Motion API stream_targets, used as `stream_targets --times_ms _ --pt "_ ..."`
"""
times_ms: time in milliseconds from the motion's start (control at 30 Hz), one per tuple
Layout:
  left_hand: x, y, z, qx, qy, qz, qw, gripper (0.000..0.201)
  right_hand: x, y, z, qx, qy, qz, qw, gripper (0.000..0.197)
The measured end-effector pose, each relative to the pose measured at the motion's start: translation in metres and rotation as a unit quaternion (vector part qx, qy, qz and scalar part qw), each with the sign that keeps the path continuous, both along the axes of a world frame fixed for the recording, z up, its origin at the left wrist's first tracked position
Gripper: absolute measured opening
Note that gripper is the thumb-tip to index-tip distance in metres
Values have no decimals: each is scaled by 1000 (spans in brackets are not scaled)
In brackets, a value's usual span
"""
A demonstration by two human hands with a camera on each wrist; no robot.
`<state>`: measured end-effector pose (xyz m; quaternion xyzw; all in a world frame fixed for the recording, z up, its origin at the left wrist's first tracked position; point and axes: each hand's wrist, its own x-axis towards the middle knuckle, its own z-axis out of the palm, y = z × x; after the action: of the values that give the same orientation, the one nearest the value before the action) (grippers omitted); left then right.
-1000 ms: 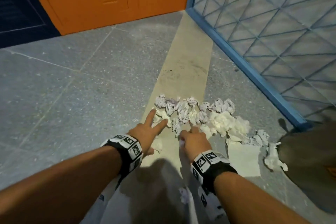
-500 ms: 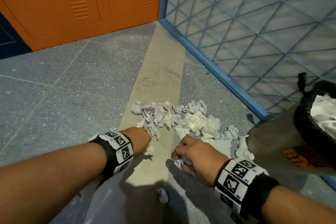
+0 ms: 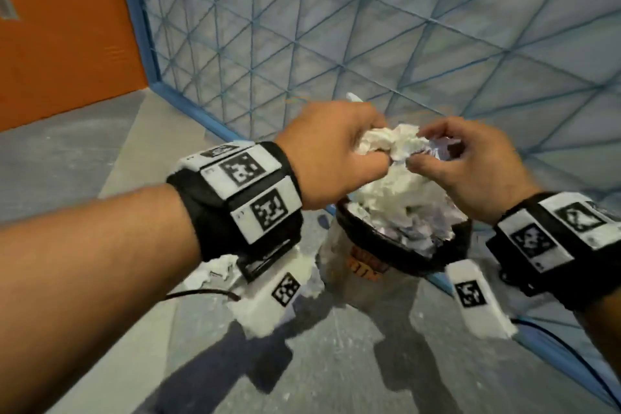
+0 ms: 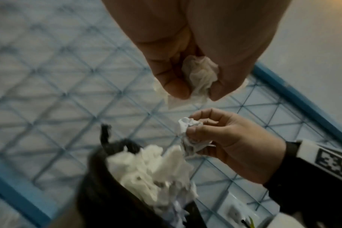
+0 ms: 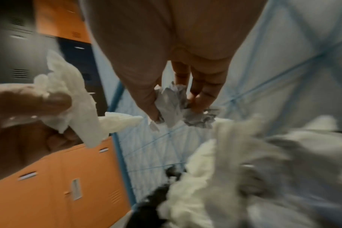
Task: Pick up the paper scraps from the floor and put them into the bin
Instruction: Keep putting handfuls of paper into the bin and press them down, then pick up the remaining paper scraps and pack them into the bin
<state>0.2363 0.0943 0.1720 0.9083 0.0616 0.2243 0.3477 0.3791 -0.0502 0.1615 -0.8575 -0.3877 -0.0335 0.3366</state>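
Paper scraps now hang over the bin (image 3: pixel 396 255) rather than lying on the floor like half a second ago. It's black-lined and heaped with crumpled white paper. Both hands came up from the floor: left hand (image 3: pixel 331 153) has its grip curled round a soft white tissue wad (image 3: pixel 379 141), right hand (image 3: pixel 470 165) pinches a greyish crinkled scrap (image 4: pixel 187 132) just beside it, right above the heap.
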Motion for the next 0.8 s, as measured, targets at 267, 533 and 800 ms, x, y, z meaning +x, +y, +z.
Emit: stream_targets --times_ms 267,533,800 --pt "111 -64 -83 126 256 0 959 49 52 -41 -73 -215 -20 -47 975 21" --pt "134 -53 -94 183 397 -5 899 30 62 -38 -72 -283 32 33 958 34" --pt "55 -18 -14 74 210 -4 975 56 39 -59 -7 -201 -46 18 978 57"
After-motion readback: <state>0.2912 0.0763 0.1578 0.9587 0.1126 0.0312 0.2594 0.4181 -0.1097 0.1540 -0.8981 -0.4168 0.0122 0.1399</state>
